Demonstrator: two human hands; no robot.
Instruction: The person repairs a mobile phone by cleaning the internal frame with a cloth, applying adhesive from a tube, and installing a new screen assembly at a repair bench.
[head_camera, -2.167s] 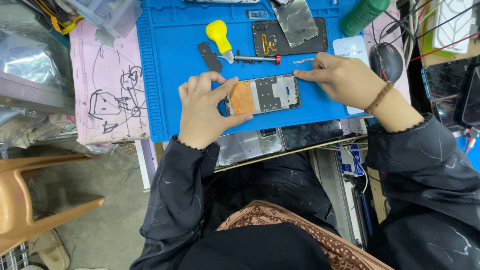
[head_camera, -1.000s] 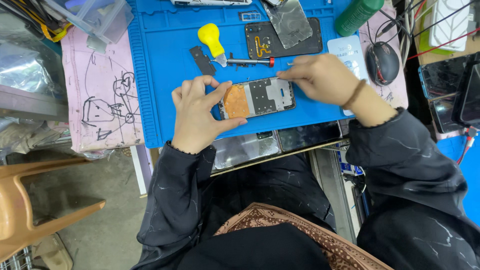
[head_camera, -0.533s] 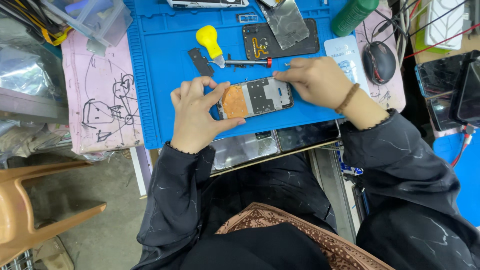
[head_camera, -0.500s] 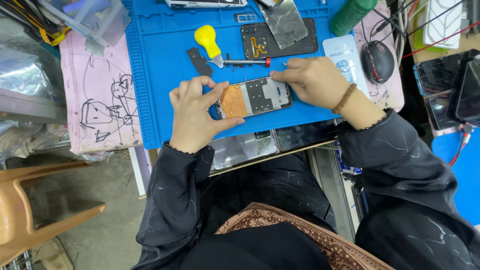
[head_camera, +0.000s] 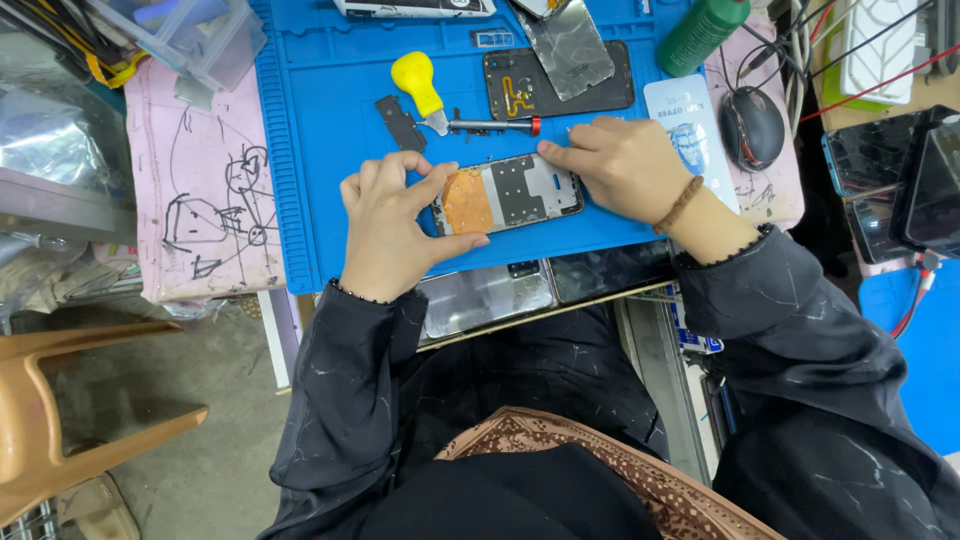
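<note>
Near tabletop front edge, left hand (head_camera: 385, 235) fingers still pinch opened phone (head_camera: 510, 192); right hand (head_camera: 625, 165) fingers, nearly closed, stay pressing its top edge.

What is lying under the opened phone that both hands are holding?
The opened phone lies flat on the blue work mat; blue shows all around it. The left hand and right hand cover its two ends, so the mat directly beneath cannot be seen.

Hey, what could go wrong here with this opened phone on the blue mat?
The opened phone is pinched only at its end by the left hand; pressure from the right hand at the top edge might make it slip. The screwdriver lies close behind and could be knocked. The green bottle might tip onto loose parts.
</note>
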